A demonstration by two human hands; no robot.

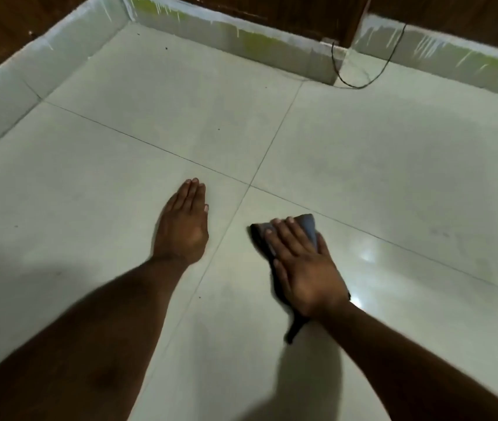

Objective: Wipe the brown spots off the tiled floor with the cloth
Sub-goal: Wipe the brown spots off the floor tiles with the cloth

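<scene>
Right hand point(303, 268) flat on dark cloth point(308, 227), fingers straight and pressing, not curled round it; cloth pinned to pale tiled floor point(393, 165) just right of the vertical grout line. Cloth long axis roughly 11-to-5 o'clock under the palm: folded front edge poking out past the fingertips at 12, thin tail trailing behind the wrist at 6. Left hand point(185, 221) flat on the neighbouring tile at about 10 o'clock from the cloth, fingers straight and together, holding nothing, likely just a brace. Nearest visible brown spot point(199, 297) at about 7 o'clock from the right hand, just across the grout line, between the two forearms; another speck point(218, 129) well off at 11 o'clock past the grout crossing. Right hand already on the cloth and nearer both, so probably a pull-back sweep toward 7 for the close spot, or a push toward 11 for the far one. Black cable point(360, 86) near the wall at 12, well apart. Spots tiny, colour hard to confirm.
</scene>
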